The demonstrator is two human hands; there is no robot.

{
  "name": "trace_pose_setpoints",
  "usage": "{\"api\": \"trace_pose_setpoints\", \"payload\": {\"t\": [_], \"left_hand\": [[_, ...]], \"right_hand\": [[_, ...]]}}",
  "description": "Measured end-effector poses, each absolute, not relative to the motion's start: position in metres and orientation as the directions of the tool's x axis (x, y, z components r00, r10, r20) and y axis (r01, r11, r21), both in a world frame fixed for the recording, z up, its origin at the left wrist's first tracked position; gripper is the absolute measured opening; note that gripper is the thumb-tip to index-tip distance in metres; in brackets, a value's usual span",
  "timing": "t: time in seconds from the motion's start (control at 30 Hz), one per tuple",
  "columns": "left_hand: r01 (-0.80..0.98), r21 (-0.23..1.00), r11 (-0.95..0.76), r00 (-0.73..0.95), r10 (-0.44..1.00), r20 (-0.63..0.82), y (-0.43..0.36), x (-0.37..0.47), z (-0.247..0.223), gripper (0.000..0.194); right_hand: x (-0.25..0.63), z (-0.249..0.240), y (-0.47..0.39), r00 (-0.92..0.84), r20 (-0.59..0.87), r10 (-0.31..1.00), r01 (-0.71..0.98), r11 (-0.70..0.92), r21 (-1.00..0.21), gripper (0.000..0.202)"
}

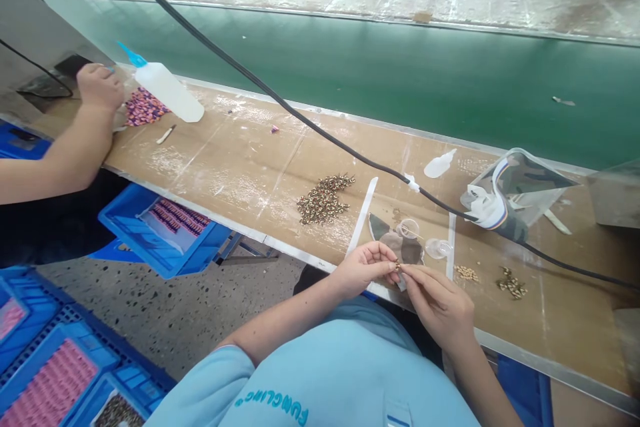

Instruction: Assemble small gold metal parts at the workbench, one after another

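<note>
My left hand (367, 269) and my right hand (440, 303) meet over the table's near edge. Between their fingertips is a tiny brass-coloured part (398, 266), too small to name. Both hands are closed in a pinch, and what each one grips alone is hard to separate. Just beyond them lies a dark cloth (411, 251) with a small clear cup (410, 228) and a thin stick across it. A second clear cup (438, 249) stands to its right. Left of my hands is a heap of small brass-and-dark parts (324, 200). Tan beads (467, 273) and a smaller pile of metallic parts (511, 283) lie rightward.
A black cable (280, 99) crosses above the table. Back right is a clear zip bag (520, 187). At left, a co-worker's hand (100, 87) is near a glue bottle (170, 90) and pink-purple pieces (143, 107). Blue crates (165, 260) sit below; a green conveyor belt (350, 73) runs behind.
</note>
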State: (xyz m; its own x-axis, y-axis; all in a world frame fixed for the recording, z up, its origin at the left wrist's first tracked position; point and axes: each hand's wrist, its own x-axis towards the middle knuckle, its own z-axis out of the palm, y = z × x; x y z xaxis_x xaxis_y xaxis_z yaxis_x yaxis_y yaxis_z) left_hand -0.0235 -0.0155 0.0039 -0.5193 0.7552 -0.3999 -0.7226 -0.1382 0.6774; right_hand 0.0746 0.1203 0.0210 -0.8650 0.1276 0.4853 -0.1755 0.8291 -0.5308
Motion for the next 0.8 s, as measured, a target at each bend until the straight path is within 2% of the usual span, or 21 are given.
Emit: {"api": "trace_pose_setpoints", "payload": {"t": [0.17,0.37,0.7,0.8], "left_hand": [[-0.726,0.677,-0.122,-0.506,0.761,-0.406,-0.0162,-0.0236,0.0032,0.046],[-0.733,0.668,-0.124,-0.502,0.762,-0.409,-0.0165,-0.0239,0.0035,0.045],[-0.727,0.676,-0.118,-0.502,0.764,-0.406,-0.0163,-0.0241,0.0056,0.044],[-0.708,0.694,-0.128,-0.514,0.767,-0.384,-0.0161,-0.0228,0.0051,0.041]], "right_hand": [[0.0714,0.0224,0.1203,-0.894,0.423,0.148,-0.115,0.835,-0.537,0.01],[0.0679,0.0263,0.1205,-0.922,0.365,0.13,-0.105,0.822,-0.559,0.014],[0.067,0.0221,0.1191,-0.91,0.398,0.119,-0.137,0.819,-0.557,0.012],[0.0689,0.0215,0.1197,-0.914,0.381,0.141,-0.124,0.797,-0.592,0.012]]}}
